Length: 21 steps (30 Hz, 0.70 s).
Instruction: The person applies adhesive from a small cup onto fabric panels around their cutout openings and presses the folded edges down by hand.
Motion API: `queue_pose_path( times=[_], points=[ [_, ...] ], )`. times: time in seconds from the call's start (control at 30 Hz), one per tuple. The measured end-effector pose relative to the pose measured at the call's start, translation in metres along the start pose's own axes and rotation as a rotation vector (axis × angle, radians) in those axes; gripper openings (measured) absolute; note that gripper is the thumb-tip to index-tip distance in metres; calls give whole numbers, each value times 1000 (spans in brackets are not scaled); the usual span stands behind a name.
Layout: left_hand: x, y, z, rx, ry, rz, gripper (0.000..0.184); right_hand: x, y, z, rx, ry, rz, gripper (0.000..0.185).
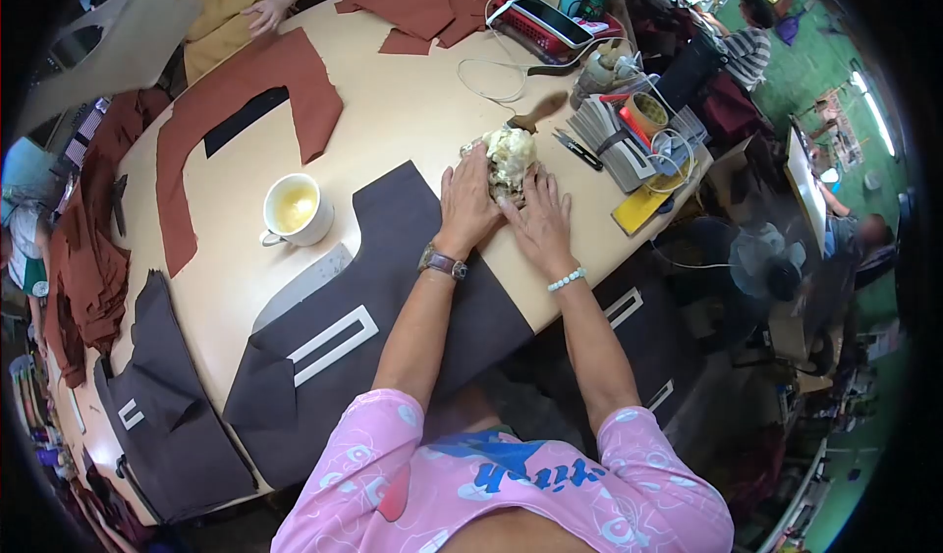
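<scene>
Head view: most of the space was taken up by a pale table (393,111), at whose far side another person in a mustard apron (216,23) was seen. Its near edge was covered by a dark cloth piece (481,307), partly overlain by the left forearm. Farther over, a rust-coloured cloth arch (182,160) was laid flat. On the dark cloth, a white slotted strip (359,319) was seen. Beyond that cloth's edge, a whitish, crumpled lump (511,155) was placed on the bare tabletop, flanked by the left hand (467,202) and touched from the near side by the right hand (540,224). Both hands were held palm down with fingers extended; whether the lump was gripped beneath them could not be told. A white mug (312,229) was stood between the arch and the dark cloth. Near the far right corner, a phone (553,21) was propped on a red object (530,37). Just beyond the lump, a wooden-handled tool (540,111) was left lying, and a slim black tool (578,150) was set to its right.
</scene>
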<state>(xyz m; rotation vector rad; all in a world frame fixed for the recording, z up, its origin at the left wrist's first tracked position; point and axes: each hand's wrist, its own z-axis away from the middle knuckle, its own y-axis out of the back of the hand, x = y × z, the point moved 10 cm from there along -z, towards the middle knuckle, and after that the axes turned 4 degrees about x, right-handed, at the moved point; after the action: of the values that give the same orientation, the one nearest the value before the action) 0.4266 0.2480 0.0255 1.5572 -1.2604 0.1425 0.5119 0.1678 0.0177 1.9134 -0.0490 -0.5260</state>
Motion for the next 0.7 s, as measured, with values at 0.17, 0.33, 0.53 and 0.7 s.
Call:
queue_pose_path(
  times=[0.17,0.33,0.53,0.7],
  points=[
    [-1,-1,1,-5,-10,-20,96,-1,6,2,38,-4,-42,72],
    [-2,-2,2,-13,-12,-21,96,-2,13,5,78,10,-91,62],
    [-1,-1,1,-26,11,-11,96,1,18,5,122,-18,-155,49],
    [2,4,-1,-32,23,-9,101,23,46,8,351,-95,-590,48]
  ],
)
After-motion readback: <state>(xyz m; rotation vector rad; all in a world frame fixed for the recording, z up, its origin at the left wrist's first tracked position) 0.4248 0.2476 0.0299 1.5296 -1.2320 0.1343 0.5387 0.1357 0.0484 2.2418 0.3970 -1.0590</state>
